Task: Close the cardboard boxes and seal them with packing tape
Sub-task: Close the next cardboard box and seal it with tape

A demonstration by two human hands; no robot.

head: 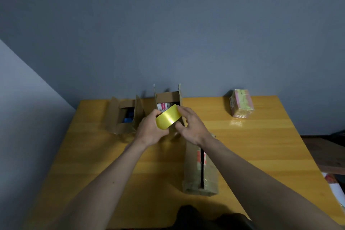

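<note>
Roll of yellow packing tape (168, 118) held above the yellow wooden table (252, 145), in front of the middle open box (168, 99). Left hand (150, 131) wrapped round the roll's near left side, fingers curled on it. Right hand (192, 127) at the roll's right edge, fingers (182, 111) bent over the rim and touching the tape surface; whether pinching a loose end could not be told. Middle open box standing with flaps upright, red and white contents visible inside. Second open box (123, 115) to its left, flaps up, blue items within. Long closed box (200, 172) lying nearer the person, under the right forearm, dark seam along its top unsealed at the near end. Wrapped pink and green package (241, 103) well apart at the far right of the table.
</note>
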